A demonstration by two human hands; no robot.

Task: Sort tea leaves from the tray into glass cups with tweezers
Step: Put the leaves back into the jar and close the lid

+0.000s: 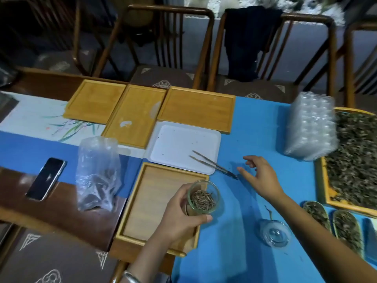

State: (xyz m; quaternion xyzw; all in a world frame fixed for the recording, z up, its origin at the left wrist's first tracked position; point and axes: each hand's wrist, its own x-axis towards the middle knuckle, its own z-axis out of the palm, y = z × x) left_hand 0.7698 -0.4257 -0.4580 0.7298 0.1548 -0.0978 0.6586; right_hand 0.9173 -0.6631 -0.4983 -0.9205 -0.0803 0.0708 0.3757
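The left hand (pixel 181 213) grips a clear glass cup holding brown tea leaves (pixel 203 198), fingers and thumb curled round its wall, above the near light wooden tray (pixel 142 201). A silver bracelet (pixel 131 276) sits on the left wrist. To the right of that thumb, an empty clear glass cup (pixel 274 233) stands on the blue table cover (pixel 255 129), just beside the right forearm. The right hand (pixel 259 174) hovers over the blue cover with fingers spread and loosely extended, holding nothing. Just left of its fingertips lie the dark slender tweezers (pixel 214 164), their joined end on the cover near the index finger and their two tips resting apart on the white rectangular plastic tray (pixel 183 146), which carries a few scattered leaf specks. Right of the right hand, two narrow oval dishes of green-grey tea leaves (pixel 334 221) lie at the table edge, and beyond them a large yellow-rimmed tray heaped with loose tea leaves (pixel 355 160). A stack of clear plastic blister trays (pixel 312 127) leans against that tray. Left of the left hand stand a crumpled clear plastic bag (pixel 98 172) and a dark smartphone (pixel 47 178) lying face up on the brown wooden table (pixel 40 211). Beyond the fingers of both hands, three empty bamboo trays (pixel 142 111) lie side by side, and behind them stand brown wooden chairs (pixel 163 43), one draped with a dark cloth (pixel 244 41).
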